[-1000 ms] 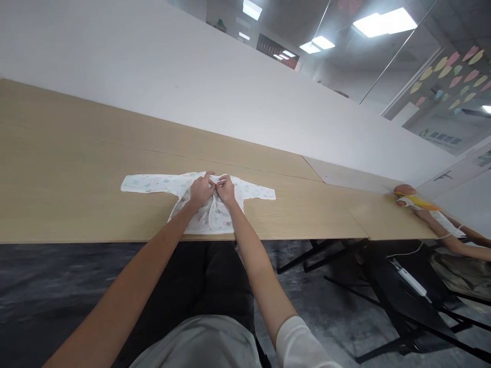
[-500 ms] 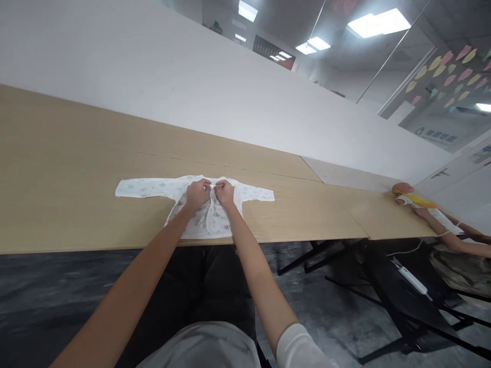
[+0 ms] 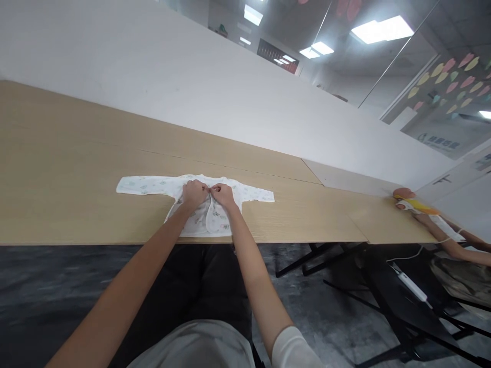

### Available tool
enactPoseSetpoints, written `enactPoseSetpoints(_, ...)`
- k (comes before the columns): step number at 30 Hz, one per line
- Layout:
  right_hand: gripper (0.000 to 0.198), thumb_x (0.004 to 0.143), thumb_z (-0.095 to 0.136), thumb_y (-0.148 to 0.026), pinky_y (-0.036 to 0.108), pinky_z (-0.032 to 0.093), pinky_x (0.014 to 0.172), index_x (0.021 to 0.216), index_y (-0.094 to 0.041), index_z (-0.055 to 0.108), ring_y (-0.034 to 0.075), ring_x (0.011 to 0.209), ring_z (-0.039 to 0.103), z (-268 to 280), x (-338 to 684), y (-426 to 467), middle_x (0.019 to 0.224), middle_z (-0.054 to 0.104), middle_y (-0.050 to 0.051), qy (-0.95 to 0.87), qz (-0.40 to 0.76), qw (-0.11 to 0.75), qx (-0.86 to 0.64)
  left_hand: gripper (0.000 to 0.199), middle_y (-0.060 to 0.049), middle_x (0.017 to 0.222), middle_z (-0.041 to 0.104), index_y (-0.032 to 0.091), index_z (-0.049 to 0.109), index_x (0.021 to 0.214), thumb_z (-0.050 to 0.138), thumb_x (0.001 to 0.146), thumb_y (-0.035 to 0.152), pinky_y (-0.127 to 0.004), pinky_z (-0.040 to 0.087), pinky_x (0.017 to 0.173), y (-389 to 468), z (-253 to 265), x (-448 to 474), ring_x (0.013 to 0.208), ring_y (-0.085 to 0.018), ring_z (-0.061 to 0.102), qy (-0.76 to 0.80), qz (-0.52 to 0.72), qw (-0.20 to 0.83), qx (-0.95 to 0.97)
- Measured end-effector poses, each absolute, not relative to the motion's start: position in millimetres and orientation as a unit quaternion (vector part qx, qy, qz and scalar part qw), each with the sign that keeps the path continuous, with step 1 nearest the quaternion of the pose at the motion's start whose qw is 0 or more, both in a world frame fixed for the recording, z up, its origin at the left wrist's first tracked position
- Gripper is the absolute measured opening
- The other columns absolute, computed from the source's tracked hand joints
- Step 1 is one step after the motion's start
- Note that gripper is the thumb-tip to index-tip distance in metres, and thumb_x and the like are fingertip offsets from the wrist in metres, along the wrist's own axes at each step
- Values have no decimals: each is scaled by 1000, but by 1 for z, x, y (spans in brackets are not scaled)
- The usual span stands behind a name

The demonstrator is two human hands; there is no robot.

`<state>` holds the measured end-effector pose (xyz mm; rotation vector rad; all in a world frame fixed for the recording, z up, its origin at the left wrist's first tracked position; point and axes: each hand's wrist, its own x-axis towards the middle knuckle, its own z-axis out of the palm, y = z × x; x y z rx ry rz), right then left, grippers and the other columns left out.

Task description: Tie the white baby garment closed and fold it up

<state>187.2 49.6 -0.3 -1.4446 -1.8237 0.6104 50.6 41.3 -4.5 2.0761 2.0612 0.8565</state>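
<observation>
A white baby shirt [image 3: 224,225] with small printed figures lies on the table, its two sleeves spread out to the sides. My left hand [image 3: 195,194] and my right hand [image 3: 222,195] meet at the upper middle of the shirt's front. Both are closed, fingertips pinching the cloth at the overlapping front edge. The exact spot between the fingertips is hidden by the fingers. Below my hands the curved lower flap of the front lies loose near the table's front edge.
The light wooden table [image 3: 307,214] runs along a white wall [image 3: 153,97]. At the far right another person's arms [image 3: 445,240] reach to a doll [image 3: 404,194] in yellow and white. Below stand a black chair [image 3: 395,296] and a white power strip [image 3: 412,287].
My hands have come together at the shirt's front, so the small pale spot between them is now covered. The camera view has shifted slightly. The shirt stays in place.
</observation>
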Motion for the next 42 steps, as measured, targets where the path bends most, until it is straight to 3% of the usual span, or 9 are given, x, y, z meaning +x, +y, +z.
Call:
enactPoseSetpoints(1,6,80,72,-25,26,51,79,78,-20,73,16,73,64,1,188,49,68,66,-2,-709,251,353,-557,27,-14,102,75,20,80,78,53,75,20,-49,47,97,42,-5,48,106,-35,63,664,282,62,690)
enactPoseSetpoints(8,28,71,75,-16,25,52,70,99,-19,72,14,66,62,12,196,43,66,63,-5,-723,309,309,-535,28,-2,96,78,28,81,82,55,75,27,-36,49,95,40,-2,32,98,-26,69,593,294,211,719)
enactPoseSetpoints(14,32,72,67,-6,20,51,64,101,-17,70,10,57,58,22,206,35,60,60,-8,-698,356,301,-543,32,-5,99,78,26,81,89,59,78,46,-39,47,97,22,-2,33,101,-28,67,560,308,177,749)
enactPoseSetpoints(23,24,72,67,-5,19,51,58,93,-17,69,8,51,58,12,207,34,59,63,-6,-614,443,368,-541,34,-7,96,77,21,77,88,54,76,43,-35,50,90,17,1,33,91,-25,68,521,331,176,767)
enactPoseSetpoints(30,25,74,59,-1,21,56,63,93,-16,67,10,55,63,15,204,32,60,65,-5,-557,514,394,-520,37,-7,91,77,19,76,91,53,77,45,-31,52,83,15,2,34,84,-22,68,523,350,197,752)
enactPoseSetpoints(42,24,65,68,-7,20,49,61,87,-17,67,10,58,58,9,202,29,62,63,-6,-639,414,381,-524,38,-9,94,78,17,75,89,58,71,45,-32,54,81,15,-1,34,85,-23,69,496,402,267,722)
